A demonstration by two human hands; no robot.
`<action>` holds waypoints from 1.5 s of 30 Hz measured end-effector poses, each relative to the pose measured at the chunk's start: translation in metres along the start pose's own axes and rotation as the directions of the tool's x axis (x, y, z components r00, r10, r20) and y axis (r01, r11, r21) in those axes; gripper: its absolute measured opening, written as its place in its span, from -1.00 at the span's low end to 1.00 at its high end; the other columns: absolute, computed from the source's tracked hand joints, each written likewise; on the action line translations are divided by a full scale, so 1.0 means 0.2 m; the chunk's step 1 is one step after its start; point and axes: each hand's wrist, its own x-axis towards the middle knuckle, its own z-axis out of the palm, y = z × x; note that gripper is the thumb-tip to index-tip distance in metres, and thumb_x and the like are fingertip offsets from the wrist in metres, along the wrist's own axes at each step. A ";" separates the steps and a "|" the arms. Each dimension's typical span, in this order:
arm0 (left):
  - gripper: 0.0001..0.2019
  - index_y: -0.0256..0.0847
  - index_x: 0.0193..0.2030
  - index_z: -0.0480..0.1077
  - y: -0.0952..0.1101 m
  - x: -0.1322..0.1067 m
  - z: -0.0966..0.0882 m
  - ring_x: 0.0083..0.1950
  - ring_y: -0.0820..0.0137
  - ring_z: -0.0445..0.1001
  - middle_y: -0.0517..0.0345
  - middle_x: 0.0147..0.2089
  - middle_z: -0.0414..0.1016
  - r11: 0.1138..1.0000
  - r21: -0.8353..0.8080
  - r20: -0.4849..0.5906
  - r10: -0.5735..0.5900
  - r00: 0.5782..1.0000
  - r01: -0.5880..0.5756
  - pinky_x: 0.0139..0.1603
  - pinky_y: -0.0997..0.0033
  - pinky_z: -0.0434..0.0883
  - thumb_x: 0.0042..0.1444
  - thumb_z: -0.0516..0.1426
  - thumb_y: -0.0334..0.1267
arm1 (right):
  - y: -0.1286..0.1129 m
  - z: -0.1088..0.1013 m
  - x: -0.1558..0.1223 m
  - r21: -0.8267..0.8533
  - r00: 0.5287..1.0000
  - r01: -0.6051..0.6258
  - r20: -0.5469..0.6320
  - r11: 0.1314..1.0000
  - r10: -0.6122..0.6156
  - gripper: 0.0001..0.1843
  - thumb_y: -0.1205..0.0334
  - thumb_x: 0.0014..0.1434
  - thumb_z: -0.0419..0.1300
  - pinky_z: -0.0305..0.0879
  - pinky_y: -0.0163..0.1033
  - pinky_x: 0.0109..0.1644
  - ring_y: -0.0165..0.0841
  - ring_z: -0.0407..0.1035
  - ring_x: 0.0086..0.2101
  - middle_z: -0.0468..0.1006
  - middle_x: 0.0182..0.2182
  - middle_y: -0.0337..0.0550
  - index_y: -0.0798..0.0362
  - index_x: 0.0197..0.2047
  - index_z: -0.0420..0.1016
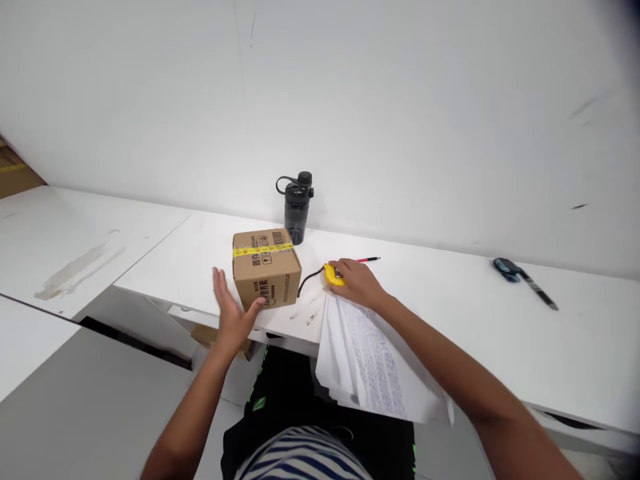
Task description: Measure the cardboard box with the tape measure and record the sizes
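A small cardboard box sealed with yellow tape stands on the white table. My left hand is open, fingers spread, its thumb touching the box's near left corner. My right hand is closed over a yellow tool with a black cord, lying on the table just right of the box. My right forearm rests across a stack of printed paper sheets that hangs over the table's front edge.
A dark water bottle stands behind the box near the wall. A red pen lies beyond my right hand. A black and blue tool lies at the far right. Another white table adjoins at the left.
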 end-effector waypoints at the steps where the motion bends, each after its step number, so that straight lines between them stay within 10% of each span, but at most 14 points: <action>1: -0.12 -0.12 0.44 -0.14 0.03 -0.04 -0.03 0.46 0.00 0.07 -0.29 0.41 0.06 0.996 0.044 -0.110 0.086 0.990 -0.081 0.34 -0.08 0.24 0.10 0.24 -0.01 | -0.02 -0.02 0.00 0.175 0.992 -0.074 -0.086 0.982 0.090 -0.34 -0.15 0.15 0.16 0.31 0.05 0.09 -0.04 0.40 0.02 0.48 0.07 0.10 0.04 0.21 0.34; 4: -0.51 0.00 0.22 0.22 0.15 -0.14 -0.10 0.11 0.11 0.46 -0.04 0.02 0.47 0.921 -0.010 -0.155 0.383 0.911 -0.389 0.12 -0.02 0.42 0.16 0.18 -0.17 | -0.13 -0.12 -0.01 0.767 0.912 -0.204 -0.077 0.609 0.403 -0.22 -0.38 0.23 -0.16 0.41 0.05 -0.01 -0.08 0.47 -0.03 0.49 0.06 0.07 -0.04 0.31 0.14; 7: -0.66 -0.02 0.13 0.29 0.34 -0.16 -0.09 -0.06 0.19 0.54 0.01 -0.10 0.53 0.898 -0.148 0.043 0.424 0.905 -0.414 -0.04 0.12 0.51 0.22 0.12 -0.19 | -0.29 -0.24 -0.02 0.965 0.922 -0.212 0.145 0.154 0.360 -0.08 -0.52 0.16 -0.32 0.43 0.11 -0.01 0.00 0.49 0.00 0.53 0.01 0.14 0.00 0.25 0.18; 12: -0.52 -0.10 0.18 0.32 0.61 0.03 0.01 0.02 0.16 0.53 -0.07 0.07 0.51 0.954 -0.140 0.170 0.287 0.943 -0.265 0.05 0.14 0.47 0.20 0.14 0.06 | -0.51 -0.31 -0.10 0.974 0.951 -0.201 0.221 -0.108 0.218 -0.16 -0.58 0.09 -0.16 0.36 0.20 0.09 0.05 0.40 0.11 0.53 0.05 0.10 -0.05 0.03 0.34; 18: -0.74 -0.13 -0.20 0.44 0.71 0.15 -0.03 -0.25 0.38 0.46 0.11 -0.16 0.49 0.937 -0.345 0.307 0.163 0.938 -0.050 -0.20 0.37 0.40 0.18 0.19 0.01 | -0.60 -0.32 -0.22 0.990 0.983 -0.141 0.141 -0.012 0.115 -0.11 -0.63 -0.08 0.06 0.31 0.18 0.16 0.05 0.34 0.14 0.52 0.07 0.07 -0.06 0.02 0.41; 24: -0.68 -0.18 -0.38 0.26 0.69 0.16 -0.06 -0.43 0.51 0.22 0.30 -0.44 0.25 0.736 -0.569 0.570 0.032 0.821 0.366 -0.38 0.48 0.23 0.08 0.25 -0.01 | -0.59 -0.35 -0.27 0.992 0.995 -0.101 0.101 -0.073 -0.007 -0.24 -0.22 -0.10 0.43 0.39 -0.02 0.00 -0.11 0.39 0.04 0.41 0.19 -0.08 -0.19 0.14 0.38; 27: -0.63 -0.18 -0.45 0.19 0.71 0.16 -0.04 -0.47 0.54 0.18 0.33 -0.50 0.20 0.605 -0.649 0.581 0.001 0.814 0.462 -0.42 0.50 0.18 0.05 0.27 -0.03 | -0.61 -0.31 -0.26 0.996 0.998 -0.044 0.048 -0.079 0.050 -0.10 0.11 -0.20 0.55 0.36 -0.22 -0.24 -0.28 0.42 -0.14 0.46 0.11 -0.17 -0.29 0.20 0.30; 31: -0.60 -0.18 -0.51 0.16 0.71 0.22 -0.05 -0.56 0.57 0.14 0.36 -0.61 0.18 0.527 -0.668 0.541 -0.140 0.829 0.525 -0.49 0.54 0.13 0.02 0.28 -0.04 | -0.64 -0.24 -0.14 0.995 0.979 0.078 -0.066 -0.055 0.190 -0.19 0.03 -0.24 0.56 0.21 -0.31 -0.45 -0.46 0.29 -0.46 0.51 -0.23 -0.27 -0.20 0.07 0.32; 35: -0.63 -0.19 -0.50 0.22 0.57 0.40 -0.17 -0.59 0.56 0.18 0.33 -0.60 0.22 0.570 -0.633 0.482 -0.240 0.843 0.524 -0.53 0.54 0.19 0.00 0.28 -0.03 | -0.59 -0.25 0.06 0.988 0.906 0.134 -0.152 0.072 0.395 -0.31 -0.20 -0.24 0.50 0.18 -0.35 -0.52 -0.54 0.19 -0.56 0.41 -0.41 -0.35 -0.06 -0.19 0.28; 40: -0.66 -0.18 -0.58 0.19 0.31 0.65 -0.35 -0.63 0.57 0.08 0.34 -0.61 0.12 0.672 -0.571 0.259 -0.398 0.880 0.472 -0.61 0.53 0.12 -0.01 0.23 -0.10 | -0.42 -0.27 0.25 0.986 0.784 -0.086 -0.024 0.146 0.621 -0.26 -0.38 -0.26 0.41 0.08 -0.40 -0.63 -0.61 0.12 -0.64 0.39 -0.41 -0.34 -0.02 -0.28 0.22; 45: -0.71 -0.20 -0.58 0.26 0.20 0.79 -0.47 -0.58 0.54 0.10 0.27 -0.58 0.17 0.824 -0.385 0.190 -0.371 0.909 0.416 -0.58 0.50 0.08 0.00 0.21 -0.12 | -0.39 -0.20 0.27 0.964 0.808 -0.218 0.093 0.149 0.581 -0.29 -0.32 -0.20 0.41 0.10 -0.40 -0.62 -0.59 0.19 -0.61 0.41 -0.34 -0.29 -0.03 -0.25 0.19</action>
